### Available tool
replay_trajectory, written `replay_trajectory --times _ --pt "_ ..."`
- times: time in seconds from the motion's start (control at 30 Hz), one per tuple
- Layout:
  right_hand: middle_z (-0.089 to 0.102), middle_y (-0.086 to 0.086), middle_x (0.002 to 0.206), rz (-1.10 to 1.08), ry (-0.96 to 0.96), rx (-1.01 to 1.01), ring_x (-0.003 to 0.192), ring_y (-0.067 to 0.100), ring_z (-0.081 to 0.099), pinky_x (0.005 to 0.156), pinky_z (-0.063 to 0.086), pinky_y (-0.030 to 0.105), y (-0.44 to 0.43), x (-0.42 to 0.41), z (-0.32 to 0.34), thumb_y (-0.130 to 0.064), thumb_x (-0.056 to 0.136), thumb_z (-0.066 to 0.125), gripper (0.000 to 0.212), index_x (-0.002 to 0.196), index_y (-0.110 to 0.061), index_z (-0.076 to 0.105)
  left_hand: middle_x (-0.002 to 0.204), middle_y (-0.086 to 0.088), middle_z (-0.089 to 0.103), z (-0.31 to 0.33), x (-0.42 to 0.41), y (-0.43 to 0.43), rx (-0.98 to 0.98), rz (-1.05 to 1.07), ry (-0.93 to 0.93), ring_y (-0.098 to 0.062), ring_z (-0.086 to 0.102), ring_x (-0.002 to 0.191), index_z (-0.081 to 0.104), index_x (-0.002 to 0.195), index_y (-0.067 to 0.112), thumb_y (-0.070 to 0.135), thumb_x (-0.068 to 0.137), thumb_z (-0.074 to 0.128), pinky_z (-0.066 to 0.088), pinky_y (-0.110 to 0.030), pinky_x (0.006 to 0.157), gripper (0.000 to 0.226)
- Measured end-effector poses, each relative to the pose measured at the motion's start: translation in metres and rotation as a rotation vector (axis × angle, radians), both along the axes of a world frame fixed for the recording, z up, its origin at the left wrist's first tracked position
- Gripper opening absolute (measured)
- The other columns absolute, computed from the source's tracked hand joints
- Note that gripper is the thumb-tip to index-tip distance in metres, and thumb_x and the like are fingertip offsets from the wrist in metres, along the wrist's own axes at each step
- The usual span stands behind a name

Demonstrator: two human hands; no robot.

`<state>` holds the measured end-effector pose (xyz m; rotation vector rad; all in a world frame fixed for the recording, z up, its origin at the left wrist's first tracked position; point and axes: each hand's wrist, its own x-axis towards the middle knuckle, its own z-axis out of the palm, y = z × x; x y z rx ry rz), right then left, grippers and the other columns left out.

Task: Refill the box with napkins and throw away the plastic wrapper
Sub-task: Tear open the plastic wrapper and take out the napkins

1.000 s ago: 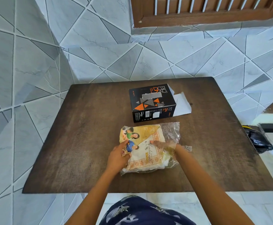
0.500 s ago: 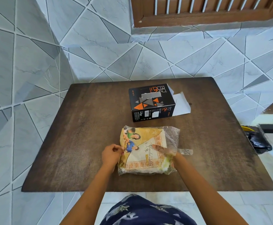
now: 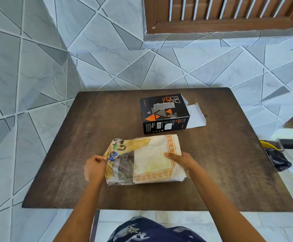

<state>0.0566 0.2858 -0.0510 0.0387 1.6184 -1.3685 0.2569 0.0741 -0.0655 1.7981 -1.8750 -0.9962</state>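
A stack of white napkins (image 3: 152,159) with an orange patterned border lies on the dark wooden table (image 3: 72,163), more than half out of its printed plastic wrapper (image 3: 119,159). My left hand (image 3: 94,167) pinches the wrapper's left end. My right hand (image 3: 184,162) grips the right edge of the napkin stack. Behind them stands a black box (image 3: 164,113) with orange triangles, lying on its side, its white flap (image 3: 195,117) open to the right.
A black bag (image 3: 276,158) sits on the floor beside the table's right edge. Tiled wall rises behind the table, with a wooden shutter (image 3: 220,13) above. The table's near edge is close to my body.
The napkin stack has slid out to the right of the wrapper. My right hand moved right with the napkins; my left hand held the wrapper's left end and shifted slightly left.
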Motion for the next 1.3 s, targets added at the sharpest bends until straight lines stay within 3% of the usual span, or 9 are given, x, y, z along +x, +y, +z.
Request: replay_trajectory --times 0.17,0.3,0.47,0.6,0.7,0.87,0.97,1.13,1.3 --pt "0.071 0.007 0.073 -0.065 0.002 -0.033 0.053 0.015 0.07 0.044 0.055 0.026 0.005 -0.006 -0.002 -0.01 0.076 0.072 0.02 0.092 -0.004 0.063 0.116 -0.021 0.059 0.003 0.012 -0.011 -0.045 0.014 -0.101 -0.04 0.058 0.1 0.06 0.11 0.012 0.011 0.085 0.056 0.049 -0.045 0.078 0.025" --pt "0.068 0.011 0.082 -0.062 0.0 -0.054 0.052 0.015 0.069 0.043 0.055 0.027 -0.004 0.001 0.0 -0.009 0.076 0.071 0.013 0.086 -0.007 0.062 0.126 -0.017 0.054 0.01 -0.008 0.011 -0.402 -0.406 -0.002 -0.035 0.054 0.11 0.057 0.12 0.01 0.008 0.082 0.06 0.045 -0.044 0.091 0.038" --pt "0.068 0.011 0.085 -0.072 0.028 -0.041 0.07 0.023 0.067 0.049 0.058 0.029 -0.005 0.005 0.005 -0.012 0.076 0.072 0.02 0.092 -0.005 0.062 0.153 -0.007 0.029 -0.011 -0.023 0.017 -0.103 -0.902 -0.33 -0.026 0.028 0.14 0.04 0.138 0.026 0.036 0.09 0.051 0.026 -0.041 0.113 0.05" --pt "0.068 0.01 0.086 -0.098 0.019 -0.087 0.075 0.025 0.065 0.048 0.057 0.029 0.005 -0.001 0.016 -0.012 0.078 0.069 0.014 0.09 -0.009 0.062 0.159 -0.001 0.004 -0.028 -0.013 0.006 -0.058 -0.923 -0.517 -0.025 0.011 0.145 0.022 0.144 0.037 0.046 0.091 0.043 0.014 -0.052 0.116 0.057" --pt "0.069 0.013 0.094 -0.103 0.026 -0.119 0.082 0.028 0.066 0.064 0.058 0.038 0.008 -0.004 0.023 -0.015 0.078 0.069 0.024 0.1 -0.008 0.062 0.159 -0.001 0.003 -0.027 -0.017 -0.004 -0.035 -0.853 -0.551 -0.026 0.007 0.146 0.019 0.144 0.037 0.048 0.089 0.047 0.015 -0.054 0.115 0.063" --pt "0.07 0.011 0.093 -0.136 -0.013 -0.202 0.085 0.03 0.067 0.072 0.055 0.044 0.005 -0.006 0.037 -0.018 0.079 0.067 0.016 0.094 -0.015 0.062 0.15 -0.012 0.026 -0.019 -0.02 -0.027 0.045 -0.61 -0.612 -0.037 0.026 0.136 0.03 0.139 0.03 0.053 0.08 0.049 0.032 -0.058 0.105 0.066" --pt "0.071 0.011 0.092 -0.129 -0.012 -0.219 0.082 0.029 0.068 0.068 0.058 0.041 0.0 -0.004 0.041 -0.02 0.076 0.069 0.022 0.096 -0.014 0.063 0.141 -0.017 0.043 -0.01 -0.016 -0.049 0.126 -0.429 -0.587 -0.039 0.044 0.124 0.045 0.131 0.015 0.057 0.076 0.044 0.038 -0.047 0.099 0.069" --pt "0.069 0.015 0.102 -0.087 -0.013 -0.197 0.089 0.033 0.067 0.078 0.055 0.048 -0.018 0.013 0.039 -0.019 0.073 0.071 0.034 0.105 -0.01 0.062 0.127 -0.02 0.057 0.01 -0.009 -0.068 0.045 -0.486 -0.568 -0.037 0.052 0.117 0.054 0.12 0.002 0.046 0.091 0.045 0.043 -0.041 0.098 0.054" --pt "0.069 0.014 0.097 -0.051 -0.054 -0.204 0.085 0.03 0.067 0.068 0.057 0.042 -0.043 0.029 0.036 -0.017 0.078 0.068 0.021 0.098 -0.012 0.062 0.126 -0.016 0.057 0.021 0.002 -0.055 -0.183 -0.623 -0.472 -0.033 0.054 0.115 0.05 0.128 0.014 0.03 0.089 0.051 0.045 -0.039 0.09 0.043"
